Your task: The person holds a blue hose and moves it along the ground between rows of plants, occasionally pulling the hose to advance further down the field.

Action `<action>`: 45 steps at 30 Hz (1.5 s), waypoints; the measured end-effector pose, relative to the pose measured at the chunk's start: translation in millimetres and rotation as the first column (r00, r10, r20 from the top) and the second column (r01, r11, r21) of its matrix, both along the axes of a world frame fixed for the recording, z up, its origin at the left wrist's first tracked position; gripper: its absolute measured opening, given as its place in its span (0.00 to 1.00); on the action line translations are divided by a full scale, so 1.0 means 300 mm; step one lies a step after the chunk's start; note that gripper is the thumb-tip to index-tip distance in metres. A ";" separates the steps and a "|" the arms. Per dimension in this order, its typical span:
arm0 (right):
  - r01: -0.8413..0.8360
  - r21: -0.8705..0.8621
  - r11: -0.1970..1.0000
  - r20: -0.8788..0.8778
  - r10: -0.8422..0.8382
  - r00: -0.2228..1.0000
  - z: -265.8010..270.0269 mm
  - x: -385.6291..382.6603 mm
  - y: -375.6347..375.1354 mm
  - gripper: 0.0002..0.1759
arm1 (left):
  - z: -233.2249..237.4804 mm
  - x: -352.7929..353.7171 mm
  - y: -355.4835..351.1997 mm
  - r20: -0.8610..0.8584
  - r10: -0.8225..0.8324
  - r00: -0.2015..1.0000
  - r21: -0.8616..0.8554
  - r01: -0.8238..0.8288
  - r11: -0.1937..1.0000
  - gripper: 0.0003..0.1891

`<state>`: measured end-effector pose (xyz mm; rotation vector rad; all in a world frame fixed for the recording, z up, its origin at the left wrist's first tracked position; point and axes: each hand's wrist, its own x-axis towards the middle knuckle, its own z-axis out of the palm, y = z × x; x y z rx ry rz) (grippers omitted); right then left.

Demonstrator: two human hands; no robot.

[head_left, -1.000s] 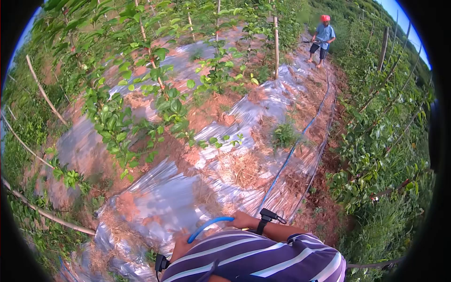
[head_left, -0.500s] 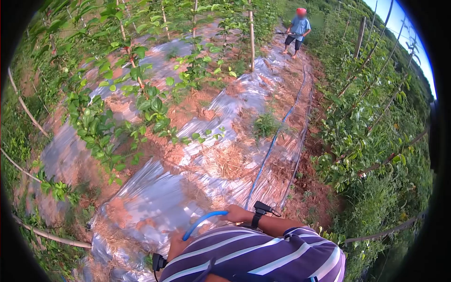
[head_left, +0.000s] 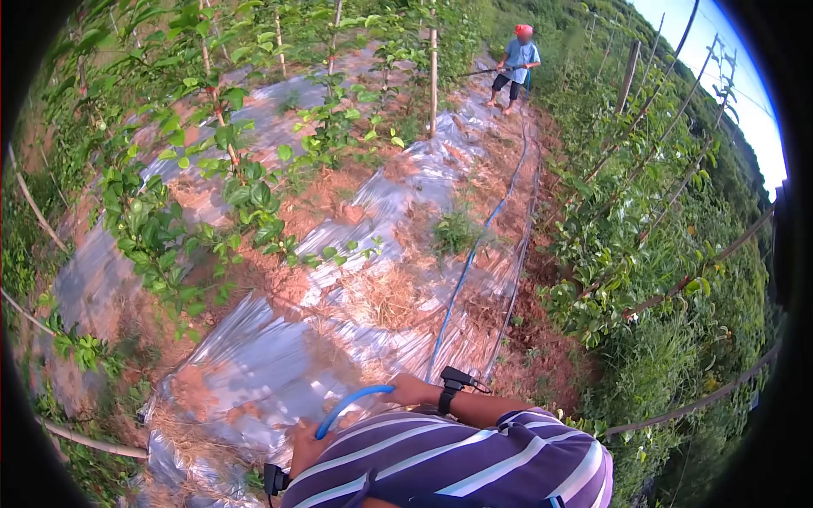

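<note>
Fingers of my right hand are closed around one end of a bent blue hose, low in the middle of the frame. My left hand, lower and more to the left, is closed on the other end of that bend. The hose curves up between my two hands, above my purple striped shirt at the bottom. I have a black strap with a small black box on my right wrist, and a black box sits by my left wrist. A long blue line lies on the ground, from near my right hand up to the upper middle; I cannot tell if it joins my hose. Shiny silver sheet covers much of the ground, with dry straw and red dirt on and beside it. Green leafy plants fill the upper left, and more grow on the right. At the upper middle, another person stands far off, holding a long dark stick.
</note>
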<state>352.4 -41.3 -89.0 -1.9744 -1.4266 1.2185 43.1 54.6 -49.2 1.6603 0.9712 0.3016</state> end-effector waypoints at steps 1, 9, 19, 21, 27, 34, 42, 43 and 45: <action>0.007 0.012 1.000 -0.022 -0.007 1.000 0.017 0.001 0.007 0.27 | -0.001 0.002 0.003 0.004 0.004 1.000 0.002 -0.004 1.000 0.09; -0.089 0.039 0.995 -0.052 0.091 0.995 0.079 -0.033 0.053 0.24 | -0.066 -0.012 -0.002 0.040 -0.037 0.999 0.090 0.033 0.995 0.09; -0.151 0.019 0.988 -0.072 0.152 0.986 0.089 -0.020 0.047 0.24 | 0.003 0.021 -0.037 0.024 0.014 1.000 0.033 -0.015 0.999 0.10; -0.166 0.007 0.986 -0.045 0.166 0.985 0.033 -0.022 0.044 0.25 | 0.013 0.029 -0.040 -0.026 0.010 1.000 0.045 -0.009 0.999 0.10; -0.109 0.051 0.993 -0.094 0.113 0.989 -0.034 -0.033 0.023 0.27 | 0.029 0.034 -0.044 -0.002 0.012 1.000 0.035 -0.012 0.999 0.10; -0.124 0.049 0.991 -0.092 0.128 0.987 -0.008 -0.019 0.026 0.25 | 0.010 0.041 -0.037 -0.018 -0.031 0.999 0.131 0.033 0.991 0.11; -0.114 -0.060 0.992 -0.115 0.106 0.988 0.065 -0.013 0.021 0.23 | -0.020 0.036 -0.031 0.006 -0.028 1.000 0.110 0.027 0.994 0.11; -0.092 -0.030 0.995 -0.135 0.088 0.987 0.050 -0.017 0.021 0.22 | -0.020 0.036 -0.031 -0.008 -0.019 1.000 0.099 0.020 0.995 0.11; -0.071 -0.001 0.998 -0.158 0.070 0.985 0.026 -0.017 0.020 0.22 | -0.015 0.037 -0.033 -0.001 -0.006 1.000 0.077 0.006 0.997 0.11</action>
